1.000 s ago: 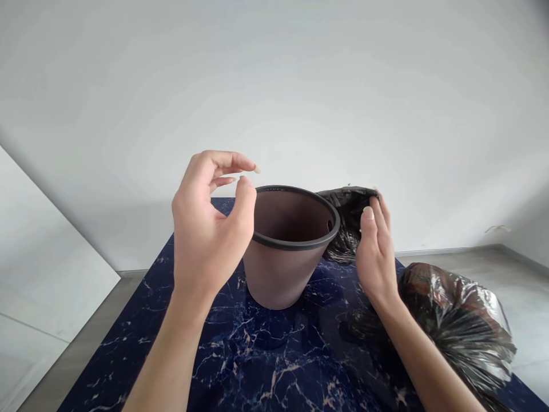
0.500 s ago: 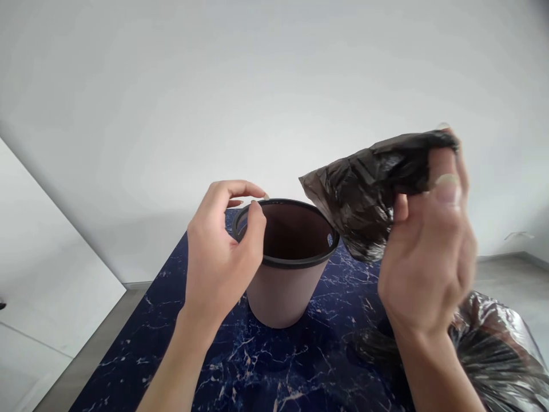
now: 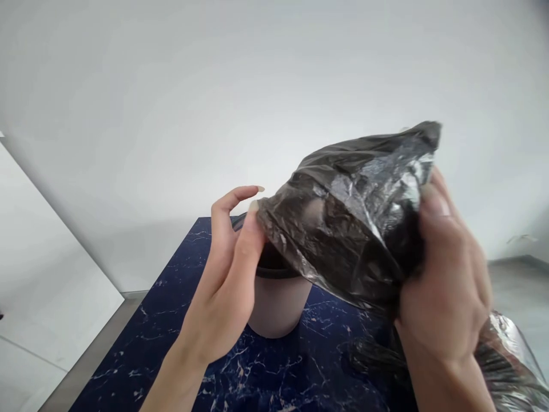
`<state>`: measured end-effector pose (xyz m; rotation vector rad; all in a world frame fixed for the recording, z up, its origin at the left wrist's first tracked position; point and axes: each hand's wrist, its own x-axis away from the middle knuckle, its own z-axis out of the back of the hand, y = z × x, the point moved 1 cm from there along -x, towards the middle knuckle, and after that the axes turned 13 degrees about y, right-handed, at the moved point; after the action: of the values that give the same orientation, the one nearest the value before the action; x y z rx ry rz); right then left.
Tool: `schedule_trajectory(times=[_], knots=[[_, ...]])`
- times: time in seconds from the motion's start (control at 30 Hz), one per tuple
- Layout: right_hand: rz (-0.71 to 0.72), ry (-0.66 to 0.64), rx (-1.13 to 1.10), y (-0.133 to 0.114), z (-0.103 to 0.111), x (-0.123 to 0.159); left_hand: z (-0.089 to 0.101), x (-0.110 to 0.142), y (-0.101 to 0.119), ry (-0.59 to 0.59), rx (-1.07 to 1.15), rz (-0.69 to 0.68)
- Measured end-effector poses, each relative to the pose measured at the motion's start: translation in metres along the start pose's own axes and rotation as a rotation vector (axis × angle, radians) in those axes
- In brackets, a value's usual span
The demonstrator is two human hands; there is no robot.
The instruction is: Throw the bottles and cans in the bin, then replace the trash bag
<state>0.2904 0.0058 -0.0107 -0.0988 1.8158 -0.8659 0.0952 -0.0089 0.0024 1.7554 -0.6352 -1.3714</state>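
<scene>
A crumpled black plastic bag (image 3: 343, 229) is held up in front of me, above a brown plastic pot (image 3: 277, 306) with a dark rim that stands on the dark blue marbled table (image 3: 274, 372). My right hand (image 3: 446, 286) grips the bag's right end with its fingers wrapped round the plastic. The left hand (image 3: 231, 274) reaches the bag's left edge, thumb tip against the plastic and the forefinger curved above it. The bag hides most of the pot's mouth.
A second shiny black plastic bag (image 3: 510, 366), bunched up, lies on the table at the lower right behind my right forearm. A plain white wall stands behind the table, and grey floor shows at the left.
My right hand has brought the black bag up and toward me, so it now covers the pot's mouth. My left hand has closed in on the bag's left edge.
</scene>
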Motion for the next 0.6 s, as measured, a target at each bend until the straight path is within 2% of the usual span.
schedule_trajectory(times=[0.07,0.13,0.3,0.4,0.5,0.6], knots=[[-0.044,0.036,-0.038,0.001,-0.002,-0.002,-0.005,0.004,0.004,0.082,0.078,0.037],[-0.047,-0.01,-0.061,-0.001,-0.005,-0.005,-0.01,0.007,0.008,0.141,0.142,0.084],[0.083,-0.138,-0.013,-0.013,-0.005,-0.01,-0.012,0.011,0.02,0.183,0.189,0.14],[0.092,-0.164,0.056,-0.021,0.0,-0.011,-0.007,0.009,0.029,0.217,0.183,0.147],[-0.031,-0.234,0.127,-0.027,0.007,-0.012,-0.001,0.009,0.042,0.305,0.169,0.137],[-0.202,-0.403,0.191,-0.025,0.012,-0.015,0.004,0.009,0.053,0.343,0.144,0.18]])
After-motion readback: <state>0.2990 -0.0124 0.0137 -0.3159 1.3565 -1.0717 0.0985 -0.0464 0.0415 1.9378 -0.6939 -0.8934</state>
